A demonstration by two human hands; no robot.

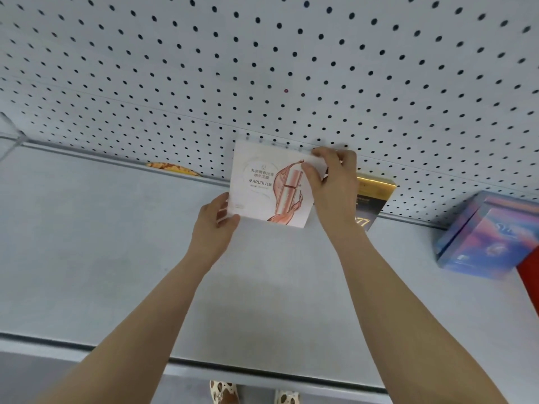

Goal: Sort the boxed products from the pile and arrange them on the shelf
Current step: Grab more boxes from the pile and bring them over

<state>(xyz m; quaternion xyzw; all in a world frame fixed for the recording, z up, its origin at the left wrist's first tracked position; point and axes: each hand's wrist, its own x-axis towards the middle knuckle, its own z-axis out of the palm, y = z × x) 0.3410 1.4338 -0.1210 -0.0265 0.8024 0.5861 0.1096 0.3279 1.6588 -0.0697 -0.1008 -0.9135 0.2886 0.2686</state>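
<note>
Spanning the view, the pegboard wall rises behind a grey shelf, most of whose surface is bare. Toward the right end of the shelf a blue box stands just in front of the back wall, with a sliver of something red at its right. A dark box with a gold top leans at the back edge, partly hidden by the right hand. Beside it, the white box is held upright against the pegboard near the middle of the back edge. The right hand's fingers pinch its top right corner; the left hand grips its lower left corner. Judging by this, arranging is at an early stage: two boxes look placed, a third is being set, and the pile is out of sight.
</note>
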